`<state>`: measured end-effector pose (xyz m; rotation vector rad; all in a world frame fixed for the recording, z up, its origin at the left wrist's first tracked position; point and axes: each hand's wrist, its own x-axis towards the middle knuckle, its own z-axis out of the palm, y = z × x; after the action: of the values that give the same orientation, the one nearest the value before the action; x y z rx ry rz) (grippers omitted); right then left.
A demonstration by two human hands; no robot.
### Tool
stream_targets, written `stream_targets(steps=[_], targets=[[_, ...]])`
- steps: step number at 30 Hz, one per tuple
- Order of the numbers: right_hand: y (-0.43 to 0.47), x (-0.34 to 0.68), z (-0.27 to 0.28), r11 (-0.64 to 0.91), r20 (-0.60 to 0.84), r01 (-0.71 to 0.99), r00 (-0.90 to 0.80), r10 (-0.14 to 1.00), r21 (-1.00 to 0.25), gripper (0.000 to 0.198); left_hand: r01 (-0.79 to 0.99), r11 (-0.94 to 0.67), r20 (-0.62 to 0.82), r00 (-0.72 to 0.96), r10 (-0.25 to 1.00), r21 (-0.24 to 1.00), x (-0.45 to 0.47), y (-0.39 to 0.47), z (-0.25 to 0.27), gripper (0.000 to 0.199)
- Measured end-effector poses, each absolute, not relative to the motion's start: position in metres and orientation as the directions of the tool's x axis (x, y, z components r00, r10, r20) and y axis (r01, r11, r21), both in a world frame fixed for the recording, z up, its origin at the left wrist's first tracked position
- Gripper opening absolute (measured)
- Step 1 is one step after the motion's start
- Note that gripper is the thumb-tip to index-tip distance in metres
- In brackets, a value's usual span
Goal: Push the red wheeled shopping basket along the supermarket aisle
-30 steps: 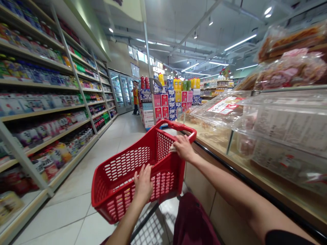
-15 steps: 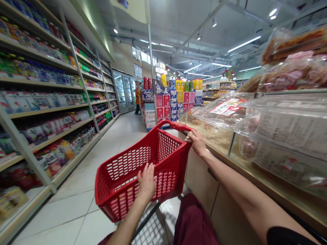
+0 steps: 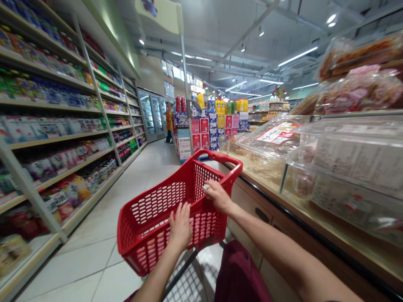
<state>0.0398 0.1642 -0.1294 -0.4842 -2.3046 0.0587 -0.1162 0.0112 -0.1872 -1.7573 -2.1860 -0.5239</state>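
A red plastic shopping cart (image 3: 151,188) with perforated basket walls stands in front of me, turned sideways, and nothing shows inside it. My left hand (image 3: 180,224) rests on the cart's near rim, fingers stretched out over it. My right hand (image 3: 217,195) is closed above the same rim, nearer the cart's red handle (image 3: 236,170) but off it. A small whitish bit shows at its fingertips, too small to name. Whether this hand touches the rim, I cannot tell.
Shelves of bottles and packets (image 3: 63,113) line the left. On the right, a wooden counter (image 3: 280,214) bears clear plastic food boxes (image 3: 273,138). Stacked drink cartons (image 3: 201,130) stand ahead. Near the glass-door fridges (image 3: 154,111), a person (image 3: 169,121) stands in the aisle.
My right hand has left the cart's handle and moved left and down to above the near rim. My left hand and the cart have stayed nearly in place.
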Motion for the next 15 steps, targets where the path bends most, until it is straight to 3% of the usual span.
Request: stream_targets(steps=[3,5,8,11,13,15], targets=[[0.150,0.028,-0.143,0.954,0.689,0.294,-0.681,0.249,-0.055,0.016,0.975,0.197,0.414,-0.223,0.882,0.105,-0.116,0.011,-0.182,0.062],[0.162,0.040,-0.135,0.947,0.696,0.321,-0.677,0.239,-0.013,0.014,0.971,0.208,0.401,-0.238,0.885,0.116,-0.116,0.012,-0.179,0.062],[0.196,0.070,-0.107,0.901,0.711,0.428,-0.612,0.347,-0.072,0.007,0.966,0.218,0.378,-0.256,0.890,0.141,-0.116,0.014,-0.177,0.062],[0.216,0.083,-0.091,0.835,0.748,0.527,-0.487,0.450,-0.159,0.013,0.964,0.218,0.373,-0.260,0.891,0.150,-0.114,0.017,-0.178,0.062],[0.210,0.074,-0.097,0.826,0.757,0.534,-0.461,0.463,-0.180,0.015,0.964,0.221,0.381,-0.261,0.887,0.146,-0.113,0.019,-0.178,0.062],[0.196,0.056,-0.111,0.868,0.736,0.476,-0.537,0.413,-0.140,0.014,0.963,0.227,0.385,-0.266,0.884,0.144,-0.112,0.021,-0.178,0.063]])
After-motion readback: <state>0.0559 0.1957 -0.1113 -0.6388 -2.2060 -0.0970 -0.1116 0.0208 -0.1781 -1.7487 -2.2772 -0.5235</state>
